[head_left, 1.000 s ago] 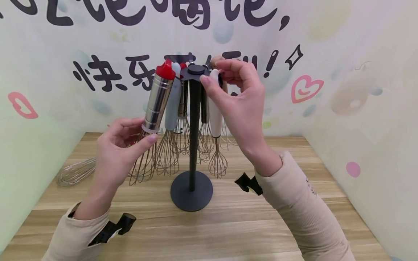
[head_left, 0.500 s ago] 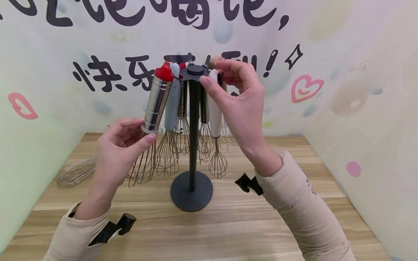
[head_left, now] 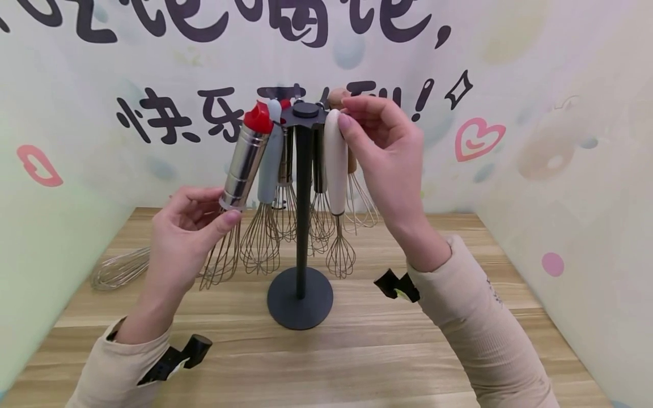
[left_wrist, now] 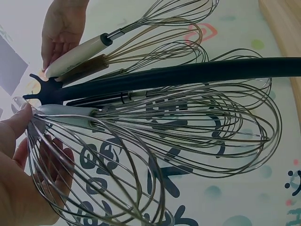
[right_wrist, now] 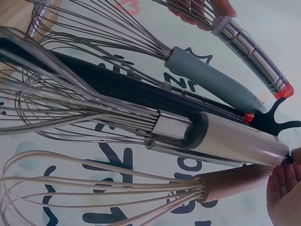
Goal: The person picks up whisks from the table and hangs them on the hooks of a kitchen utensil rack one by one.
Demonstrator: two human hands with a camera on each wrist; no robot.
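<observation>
My left hand grips a whisk with a steel handle and red cap low on the handle, where the wires begin. That whisk leans, its cap close to the black stand's top. On the right, my right hand has its thumb at the upper end of a white-handled whisk, which hangs from the stand. Its fingers lie partly hidden behind, close to a wooden-handled whisk. A light blue-handled whisk hangs beside the steel one.
The stand's round base sits on a wooden table. More steel-handled whisks hang at the back of the stand. Another wire whisk lies on the table at the left. A printed wall rises behind.
My right hand has shifted a little to the right, its thumb sliding off the stand's edge and uncovering more of the white handle. The left hand's steel-handled whisk has moved only slightly.
</observation>
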